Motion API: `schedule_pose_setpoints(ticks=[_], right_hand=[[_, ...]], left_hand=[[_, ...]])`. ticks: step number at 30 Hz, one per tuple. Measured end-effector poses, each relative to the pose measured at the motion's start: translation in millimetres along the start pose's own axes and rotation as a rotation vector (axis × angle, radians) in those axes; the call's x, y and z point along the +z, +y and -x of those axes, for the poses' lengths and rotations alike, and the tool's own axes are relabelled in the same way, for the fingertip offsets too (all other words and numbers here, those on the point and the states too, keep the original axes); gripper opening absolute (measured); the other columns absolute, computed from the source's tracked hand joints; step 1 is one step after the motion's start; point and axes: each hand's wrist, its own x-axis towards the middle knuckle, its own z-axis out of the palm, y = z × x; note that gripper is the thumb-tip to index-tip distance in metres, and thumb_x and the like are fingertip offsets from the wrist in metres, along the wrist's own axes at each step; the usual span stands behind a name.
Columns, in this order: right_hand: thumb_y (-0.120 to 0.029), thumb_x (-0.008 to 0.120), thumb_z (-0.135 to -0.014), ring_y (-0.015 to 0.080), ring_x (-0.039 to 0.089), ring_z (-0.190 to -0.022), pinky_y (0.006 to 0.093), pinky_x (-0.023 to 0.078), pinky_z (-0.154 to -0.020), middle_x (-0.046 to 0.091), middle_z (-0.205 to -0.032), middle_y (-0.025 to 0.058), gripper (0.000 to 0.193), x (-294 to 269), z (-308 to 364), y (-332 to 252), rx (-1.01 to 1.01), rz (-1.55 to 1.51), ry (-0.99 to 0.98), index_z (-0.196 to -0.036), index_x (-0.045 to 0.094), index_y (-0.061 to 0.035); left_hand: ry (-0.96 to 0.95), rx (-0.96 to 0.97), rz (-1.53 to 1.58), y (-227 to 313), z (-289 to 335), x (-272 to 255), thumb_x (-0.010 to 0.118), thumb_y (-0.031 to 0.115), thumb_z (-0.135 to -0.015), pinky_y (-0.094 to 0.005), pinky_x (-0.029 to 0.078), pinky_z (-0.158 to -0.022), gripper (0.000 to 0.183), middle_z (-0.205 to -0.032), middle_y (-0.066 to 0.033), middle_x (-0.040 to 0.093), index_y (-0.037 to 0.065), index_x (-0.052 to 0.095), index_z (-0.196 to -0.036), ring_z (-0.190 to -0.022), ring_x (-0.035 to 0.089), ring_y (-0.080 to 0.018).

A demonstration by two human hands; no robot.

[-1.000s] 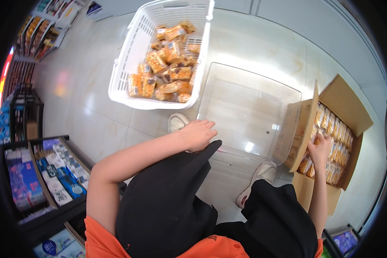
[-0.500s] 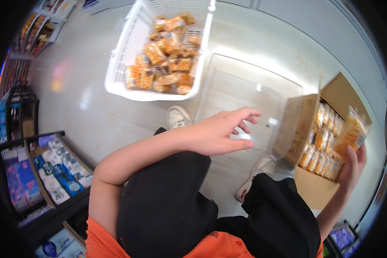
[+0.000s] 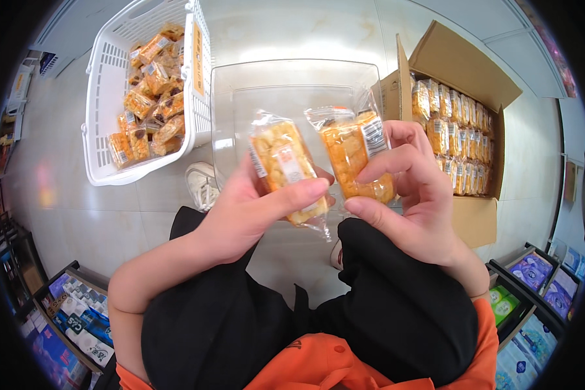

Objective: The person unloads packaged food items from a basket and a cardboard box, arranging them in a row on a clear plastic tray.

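Note:
My left hand (image 3: 240, 211) is closed on a wrapped sachima cake (image 3: 281, 155), golden and bumpy in clear film. Its thumb presses across the lower part of the pack. Close beside it, my right hand (image 3: 419, 188) grips another wrapped sachima cake (image 3: 350, 151) between thumb and fingers. A barcode shows on that wrapper, and more clear film sticks up behind it; whether a further pack is there I cannot tell. Both packs are held up in front of a clear plastic bin (image 3: 226, 77) on the floor, hiding part of it.
A white slatted basket (image 3: 92, 140) at the left holds many loose wrapped snacks (image 3: 153, 104). At the right stands an open cardboard box (image 3: 465, 49) with rows of upright packs (image 3: 458, 133). Shelves of packaged goods (image 3: 78, 318) flank me on both sides.
My right hand has brought its sachima cake from the box to the middle. My left hand, empty before, now holds one too. The view has swung right.

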Motion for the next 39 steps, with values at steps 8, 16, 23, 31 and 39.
schedule_pose_setpoints(ticks=[8,16,23,31,39], right_hand=[[0.003,0.073,-0.069,0.0196,0.047,-0.111,0.0281,0.051,-0.084,0.039,-0.118,0.0118,0.080,1,10,-5,0.207,-0.470,0.044,-0.132,0.024,-0.0028],[0.002,0.075,-0.066,0.0215,0.045,-0.115,0.0307,0.049,-0.088,0.040,-0.121,0.0131,0.088,-1,14,-7,0.159,-0.359,0.076,-0.135,0.021,-0.0009],[0.000,0.078,-0.064,0.0201,0.048,-0.109,0.0319,0.044,-0.088,0.046,-0.118,0.0126,0.083,-2,18,-7,0.014,-0.050,0.072,-0.131,0.029,-0.0019],[-0.002,0.078,-0.064,0.0206,0.048,-0.110,0.0331,0.043,-0.090,0.047,-0.119,0.0134,0.080,-9,22,0,-0.004,-0.023,0.082,-0.129,0.031,-0.0017],[0.002,0.072,-0.065,0.0251,0.050,-0.114,0.0370,0.043,-0.095,0.050,-0.120,0.0146,0.065,-5,37,-6,0.072,0.026,0.089,-0.122,0.042,-0.0006]], left_hand=[[-0.143,0.137,-0.153,0,11,-2,0.070,0.003,-0.072,-0.0412,0.048,-0.090,0.069,-0.124,-0.0129,0.046,0.005,0.033,-0.131,-0.114,0.051,-0.0301],[-0.158,0.121,-0.119,-1,9,-7,0.067,-0.006,-0.067,-0.0465,0.043,-0.097,0.081,-0.131,-0.0138,0.042,0.007,0.027,-0.137,-0.122,0.044,-0.0300],[-0.178,0.081,-0.082,1,11,-6,0.066,-0.007,-0.069,-0.0456,0.042,-0.097,0.081,-0.134,-0.0147,0.040,0.007,0.025,-0.138,-0.124,0.042,-0.0296],[-0.250,0.106,0.025,-6,2,-4,0.067,-0.007,-0.071,-0.0420,0.043,-0.096,0.081,-0.135,-0.0145,0.038,0.010,0.023,-0.138,-0.123,0.042,-0.0294],[-0.392,0.123,-0.101,-31,-6,-18,0.067,0.008,-0.075,-0.0419,0.040,-0.097,0.071,-0.133,-0.0137,0.040,0.004,0.030,-0.135,-0.124,0.041,-0.0258]])
